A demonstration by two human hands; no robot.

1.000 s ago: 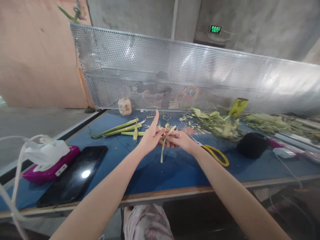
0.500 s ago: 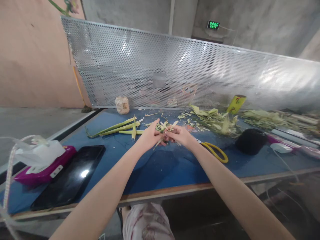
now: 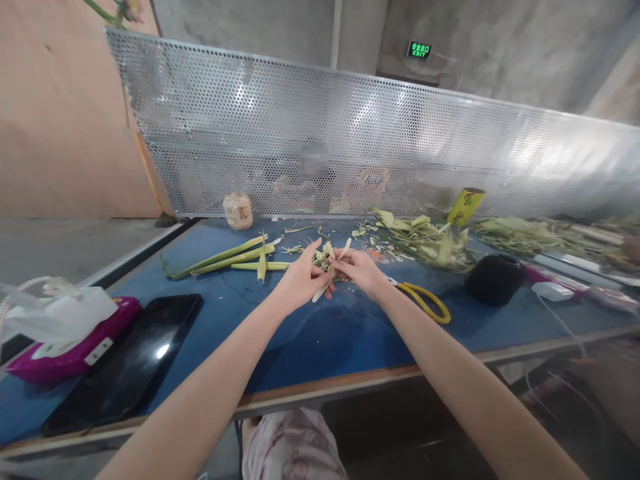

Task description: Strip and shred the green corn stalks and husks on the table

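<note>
Right hand (image 3: 363, 269) pinches a pale leaf strip (image 3: 345, 248), fingertips together, left of the yellow-handled scissors (image 3: 443, 317). Left hand (image 3: 300, 277) meets it there, fingers curled in, grip partly hidden, can't tell if it's clamped. Green stalks (image 3: 235, 257) lie on the tabletop (image 3: 330, 353), farther left of the scissors; leaf pile (image 3: 425, 240) behind them; black bundle (image 3: 495, 280) to their right; dark phone (image 3: 135, 360) well left of them.

The leaf strips (image 3: 345, 249) at the centre are coloured cream, the table (image 3: 320, 340) blue. Green stalks (image 3: 235, 259) are seen at nine o'clock, yellow scissor handles (image 3: 424, 306) at four.
</note>
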